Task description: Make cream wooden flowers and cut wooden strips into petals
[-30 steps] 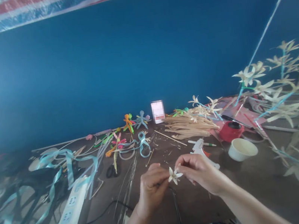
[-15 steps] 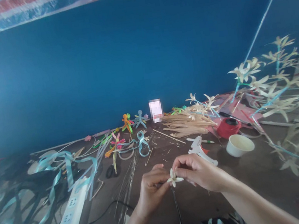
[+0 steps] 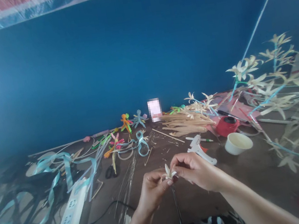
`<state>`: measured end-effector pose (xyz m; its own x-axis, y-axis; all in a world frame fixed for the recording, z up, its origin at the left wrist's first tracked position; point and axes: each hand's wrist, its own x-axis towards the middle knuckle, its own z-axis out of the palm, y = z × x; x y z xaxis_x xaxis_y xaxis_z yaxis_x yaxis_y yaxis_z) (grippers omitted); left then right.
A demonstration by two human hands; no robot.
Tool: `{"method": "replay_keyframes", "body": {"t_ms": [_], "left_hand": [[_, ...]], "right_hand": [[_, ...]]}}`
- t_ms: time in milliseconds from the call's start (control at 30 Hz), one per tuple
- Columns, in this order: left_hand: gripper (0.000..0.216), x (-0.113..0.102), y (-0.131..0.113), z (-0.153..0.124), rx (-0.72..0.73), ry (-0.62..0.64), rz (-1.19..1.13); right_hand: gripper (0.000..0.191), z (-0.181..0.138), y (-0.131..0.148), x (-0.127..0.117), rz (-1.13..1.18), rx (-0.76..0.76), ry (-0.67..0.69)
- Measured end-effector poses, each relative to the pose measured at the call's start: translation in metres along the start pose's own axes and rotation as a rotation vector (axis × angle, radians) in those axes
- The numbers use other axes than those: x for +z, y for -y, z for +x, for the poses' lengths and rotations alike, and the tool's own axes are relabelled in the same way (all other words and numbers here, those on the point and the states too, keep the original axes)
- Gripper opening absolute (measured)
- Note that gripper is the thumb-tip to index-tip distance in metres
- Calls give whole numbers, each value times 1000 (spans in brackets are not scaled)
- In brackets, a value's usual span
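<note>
A small cream straw flower on a thin dark wire stem is held above the brown table near its front edge. My left hand is closed, pinching the stem just under the bloom. My right hand is closed too, its fingertips pinching the petals from the right. The stem hangs down between my wrists towards me.
A white glue gun and a white cup lie just behind my right hand, a red spool beyond. Straw strips, straw-flower branches, blue ribbons, scissors, thin wires and a power strip surround them.
Both hands have stayed together on the flower and shifted slightly up and left in view; the petals now stand more upright between the fingertips.
</note>
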<state>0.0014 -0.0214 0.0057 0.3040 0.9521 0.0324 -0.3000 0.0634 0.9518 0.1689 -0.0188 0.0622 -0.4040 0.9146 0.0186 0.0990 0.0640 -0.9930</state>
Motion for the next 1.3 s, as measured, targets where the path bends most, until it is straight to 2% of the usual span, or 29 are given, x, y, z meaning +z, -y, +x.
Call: {"method": "replay_keyframes", "body": {"t_ms": [267,567,733,933,1200,1300], "left_hand": [[8,-4,2,-1,-41,-9,23],[4,-4,-8,2,49,91,79],[6,-11,-9,3,49,105,184],[11,-11,-10,4,134,99,369],[10,-9,-8,5,159,115,387],[11,-11,-7,4,86,83,351]], "right_hand": [[18,-1,2,2,11,8,26],[20,-3,1,0,-15,52,5],[22,-3,-1,-1,50,65,-33],[23,-1,-7,1,67,100,-20],[28,3,-21,3,108,140,-56],[32,0,-31,-4,-9,112,-157]]}}
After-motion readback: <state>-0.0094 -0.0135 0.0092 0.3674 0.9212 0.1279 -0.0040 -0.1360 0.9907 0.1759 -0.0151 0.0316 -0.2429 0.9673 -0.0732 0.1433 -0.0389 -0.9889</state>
